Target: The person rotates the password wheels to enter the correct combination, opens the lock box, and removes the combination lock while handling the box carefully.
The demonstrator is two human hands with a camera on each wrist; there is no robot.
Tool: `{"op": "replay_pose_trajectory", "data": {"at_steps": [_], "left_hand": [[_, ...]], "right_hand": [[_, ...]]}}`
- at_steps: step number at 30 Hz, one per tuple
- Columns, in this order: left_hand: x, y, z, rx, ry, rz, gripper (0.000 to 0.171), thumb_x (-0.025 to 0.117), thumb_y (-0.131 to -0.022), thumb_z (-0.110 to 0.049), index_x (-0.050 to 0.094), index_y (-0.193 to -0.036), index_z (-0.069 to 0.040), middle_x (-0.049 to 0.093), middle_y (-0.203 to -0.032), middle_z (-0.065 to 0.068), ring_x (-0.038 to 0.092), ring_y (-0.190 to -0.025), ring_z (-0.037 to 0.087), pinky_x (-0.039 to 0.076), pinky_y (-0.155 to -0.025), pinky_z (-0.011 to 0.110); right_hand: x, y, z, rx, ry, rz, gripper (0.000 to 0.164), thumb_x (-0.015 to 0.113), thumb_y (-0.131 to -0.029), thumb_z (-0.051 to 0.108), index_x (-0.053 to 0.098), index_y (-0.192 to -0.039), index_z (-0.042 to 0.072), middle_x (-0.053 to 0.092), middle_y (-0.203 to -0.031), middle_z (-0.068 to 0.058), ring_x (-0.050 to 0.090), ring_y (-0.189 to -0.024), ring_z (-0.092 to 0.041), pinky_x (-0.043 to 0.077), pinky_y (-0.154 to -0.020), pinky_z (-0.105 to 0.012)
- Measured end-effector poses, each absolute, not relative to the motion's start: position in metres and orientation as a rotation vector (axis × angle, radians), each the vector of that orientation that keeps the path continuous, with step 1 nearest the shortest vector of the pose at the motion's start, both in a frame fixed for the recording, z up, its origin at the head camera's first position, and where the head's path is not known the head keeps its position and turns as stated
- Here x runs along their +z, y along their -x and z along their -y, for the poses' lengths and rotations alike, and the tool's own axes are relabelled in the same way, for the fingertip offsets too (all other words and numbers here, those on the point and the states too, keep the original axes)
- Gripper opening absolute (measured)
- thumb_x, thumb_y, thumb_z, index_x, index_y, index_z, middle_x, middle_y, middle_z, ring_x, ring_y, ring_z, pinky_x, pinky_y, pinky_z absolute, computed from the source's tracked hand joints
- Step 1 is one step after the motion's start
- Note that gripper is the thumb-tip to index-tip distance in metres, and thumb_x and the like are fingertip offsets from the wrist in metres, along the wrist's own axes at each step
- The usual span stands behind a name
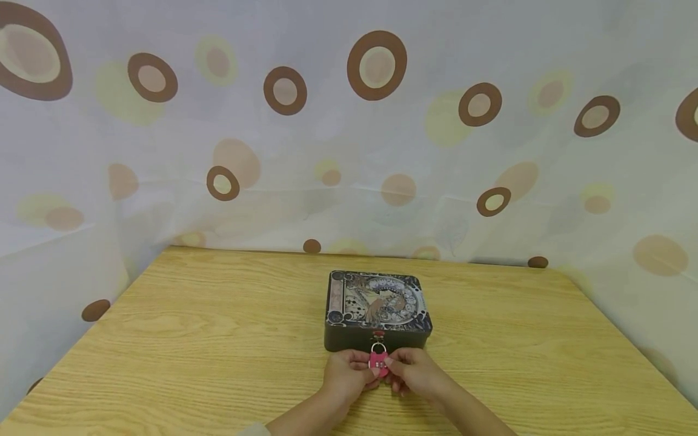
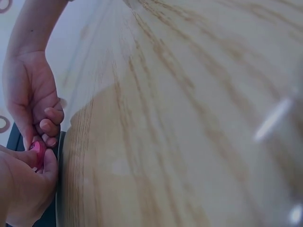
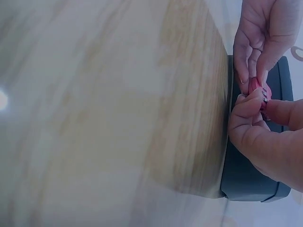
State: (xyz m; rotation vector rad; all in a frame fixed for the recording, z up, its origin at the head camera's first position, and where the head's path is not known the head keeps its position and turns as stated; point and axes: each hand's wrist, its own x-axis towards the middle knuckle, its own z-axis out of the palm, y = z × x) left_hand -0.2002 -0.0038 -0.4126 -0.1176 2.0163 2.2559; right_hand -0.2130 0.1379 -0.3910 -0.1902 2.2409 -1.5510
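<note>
A pink combination padlock (image 1: 378, 364) with a silver shackle hangs at the front latch of a dark tin box (image 1: 376, 303) with a decorated lid. My left hand (image 1: 346, 376) pinches the padlock's left side between thumb and fingers. On its right side, my right hand (image 1: 417, 372) has thumb and forefinger at the number dials. The right wrist view shows fingers of both hands around the padlock (image 3: 264, 92), close against the box's dark side (image 3: 251, 170). Much of the padlock (image 2: 39, 153) is covered by fingers in the left wrist view.
The box stands on a wood-grain table (image 1: 218, 327), its lid closed. A pale curtain (image 1: 327, 151) printed with brown rings and spots hangs behind the table and along its sides.
</note>
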Motion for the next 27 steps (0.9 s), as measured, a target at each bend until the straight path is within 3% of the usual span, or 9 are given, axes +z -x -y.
{"op": "replay_pose_trajectory", "data": {"at_steps": [7, 15, 27], "left_hand": [[-0.4122, 0.1994, 0.0050, 2.242, 0.095, -2.008, 0.017, 0.060, -0.077, 0.016, 0.055, -0.093, 0.019, 0.067, -0.079, 0.021, 0.063, -0.069, 0.013, 0.059, -0.066, 0.030], [-0.4109, 0.1979, 0.0056, 2.243, 0.096, -2.000, 0.017, 0.060, -0.077, 0.017, 0.056, -0.093, 0.018, 0.067, -0.079, 0.021, 0.063, -0.069, 0.013, 0.059, -0.066, 0.030], [-0.4109, 0.1991, 0.0063, 2.215, 0.116, -2.068, 0.016, 0.060, -0.075, 0.017, 0.057, -0.091, 0.017, 0.067, -0.077, 0.019, 0.062, -0.067, 0.011, 0.059, -0.064, 0.028]], "right_hand": [[-0.3910, 0.2141, -0.1423, -1.594, 0.177, -2.178, 0.023, 0.040, -0.097, 0.008, 0.053, -0.094, -0.010, 0.052, -0.070, 0.000, 0.048, -0.056, -0.006, 0.042, -0.050, -0.017], [-0.3913, 0.2158, -0.1438, -1.593, 0.197, -2.176, 0.021, 0.049, -0.094, 0.007, 0.051, -0.101, -0.012, 0.051, -0.067, 0.000, 0.049, -0.059, -0.008, 0.044, -0.052, -0.017], [-0.3956, 0.2147, -0.1369, -1.562, 0.258, -2.269, 0.016, 0.049, -0.092, 0.003, 0.051, -0.094, -0.013, 0.047, -0.062, 0.001, 0.048, -0.056, -0.008, 0.042, -0.048, -0.016]]}}
